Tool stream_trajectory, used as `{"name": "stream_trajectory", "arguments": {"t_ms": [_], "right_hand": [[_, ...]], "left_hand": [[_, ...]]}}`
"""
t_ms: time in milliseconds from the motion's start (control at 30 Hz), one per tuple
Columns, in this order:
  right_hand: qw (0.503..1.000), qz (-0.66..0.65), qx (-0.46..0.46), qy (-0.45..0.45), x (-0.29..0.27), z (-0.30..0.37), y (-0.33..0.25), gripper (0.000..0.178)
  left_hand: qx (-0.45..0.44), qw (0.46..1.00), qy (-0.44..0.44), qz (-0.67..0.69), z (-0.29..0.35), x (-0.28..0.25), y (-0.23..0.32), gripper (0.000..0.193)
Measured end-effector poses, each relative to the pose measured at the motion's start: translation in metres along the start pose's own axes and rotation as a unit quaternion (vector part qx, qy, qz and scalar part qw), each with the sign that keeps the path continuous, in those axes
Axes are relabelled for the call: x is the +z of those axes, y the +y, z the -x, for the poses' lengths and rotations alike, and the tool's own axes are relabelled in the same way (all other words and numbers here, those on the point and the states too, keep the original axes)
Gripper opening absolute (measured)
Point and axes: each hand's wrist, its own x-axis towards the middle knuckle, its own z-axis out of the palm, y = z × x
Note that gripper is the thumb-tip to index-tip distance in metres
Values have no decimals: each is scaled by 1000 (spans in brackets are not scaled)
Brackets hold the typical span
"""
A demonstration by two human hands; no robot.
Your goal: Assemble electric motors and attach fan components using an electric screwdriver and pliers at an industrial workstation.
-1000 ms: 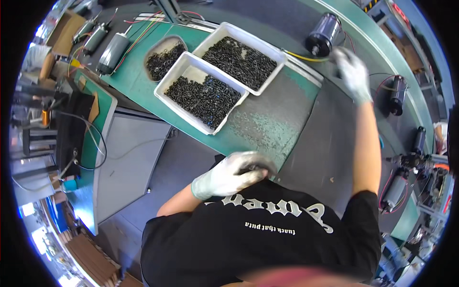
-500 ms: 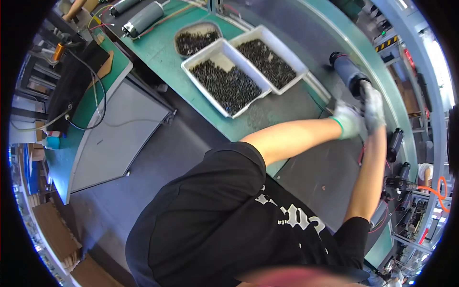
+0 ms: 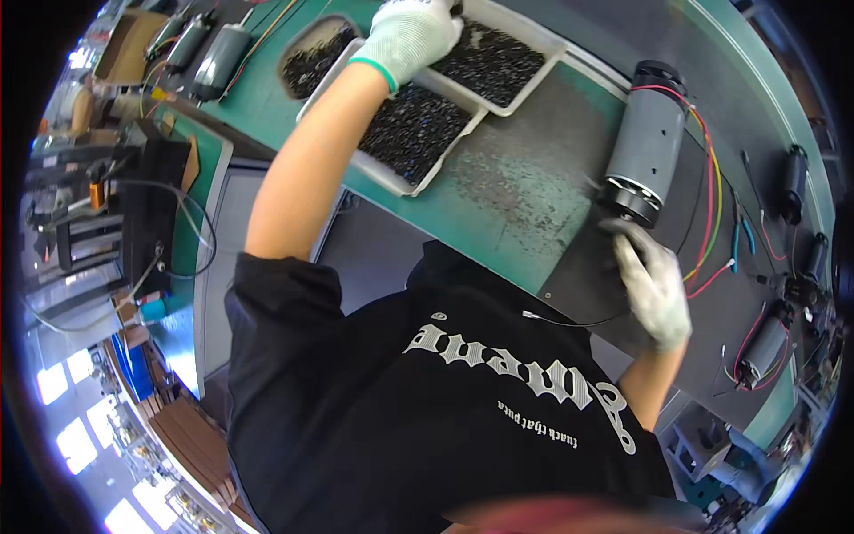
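My left hand [image 3: 414, 40], in a pale glove with a green cuff, is over the trays of small black parts at the far side. Its fingers are curled, partly cut off by the top edge, so what they hold cannot be made out. My right hand [image 3: 654, 285], also gloved, has its darkened fingertips closed at the near end of a grey cylindrical motor [image 3: 648, 138]. That motor lies on the bench, with black ends and red, yellow and green wires. Small black parts fill the near white tray [image 3: 449, 165] and the far white tray [image 3: 534, 93].
A smaller tub [image 3: 286, 71] of black parts stands left of the trays. More motors [image 3: 222, 62] lie at the far left and others [image 3: 765, 343] at the right. Blue-handled pliers [image 3: 736, 240] rest right of the motor. A thin cable [image 3: 569, 322] runs along the near bench edge.
My left hand has moved from beside the motor leftward to the trays. The motor is now nearer, its wires showing; my right hand has shifted to its near end. The view has turned.
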Motion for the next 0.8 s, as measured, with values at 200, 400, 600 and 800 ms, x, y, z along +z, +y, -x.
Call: {"name": "stream_trajectory", "arguments": {"t_ms": [200, 400, 600, 800], "right_hand": [[830, -1, -53, 556, -103, 61, 47, 32], [649, 97, -101, 748, -215, 73, 124, 47], [939, -198, -45, 278, -294, 80, 167, 45], [820, -306, -141, 463, -220, 76, 108, 33]], "left_hand": [[-17, 999, -39, 19, -33, 93, -24, 30], [-32, 995, -81, 50, -31, 59, -29, 33], [-74, 994, -23, 77, -17, 59, -25, 40], [-75, 781, -8, 620, 48, -33, 88, 20]]}}
